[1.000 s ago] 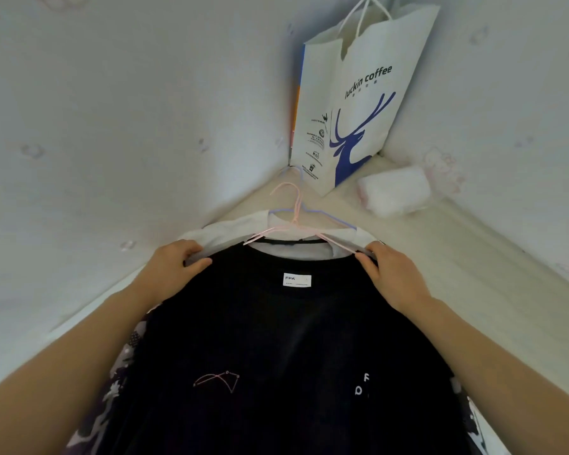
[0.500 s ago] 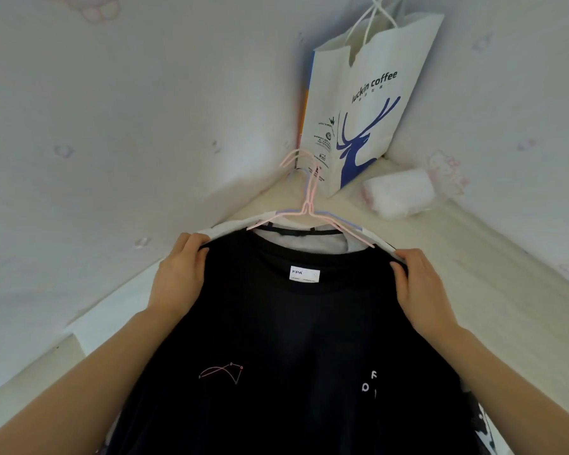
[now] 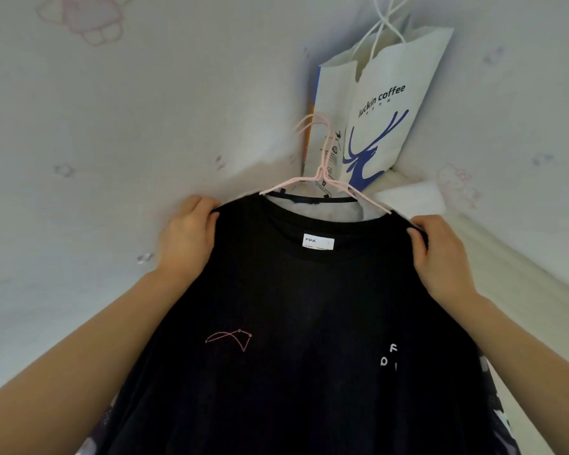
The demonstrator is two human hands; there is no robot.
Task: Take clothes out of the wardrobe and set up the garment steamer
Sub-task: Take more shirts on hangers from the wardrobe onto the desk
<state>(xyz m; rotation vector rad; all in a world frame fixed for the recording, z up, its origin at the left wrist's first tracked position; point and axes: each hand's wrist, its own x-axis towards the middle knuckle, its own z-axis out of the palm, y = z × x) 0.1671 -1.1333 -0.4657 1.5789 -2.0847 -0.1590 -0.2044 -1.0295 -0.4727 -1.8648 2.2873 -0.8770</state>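
- The black T-shirt [image 3: 303, 323] hangs spread out in the middle of the view, held up by both shoulders in front of a corner where two pale patterned walls [image 3: 112, 142] meet.
- The left hand [image 3: 188, 238] grips the shirt's left shoulder seam, its fingers [image 3: 207, 208] curled over the top edge of the fabric.
- The right hand [image 3: 440, 254] pinches the right shoulder edge, thumb and fingers closed on the cloth.
- A white neck label [image 3: 318, 242] reading "FPA" sits inside the collar; a small pink line motif [image 3: 229, 338] marks the chest, and white letters [image 3: 389, 355] show toward the right side.
- Pink wire hangers [image 3: 322, 178] rise just above the collar, their hooks pointing up toward the corner; a pale garment [image 3: 326, 210] shows behind the neckline.
- A patterned dark-and-white fabric [image 3: 493, 408] peeks out behind the shirt at the lower right.
- A white paper bag [image 3: 381, 119] printed "luckin coffee" with a blue deer stands in the corner behind the hangers.
- A white soft bundle [image 3: 408, 200] lies just beside the bag's base, on a pale shelf surface [image 3: 523, 274].
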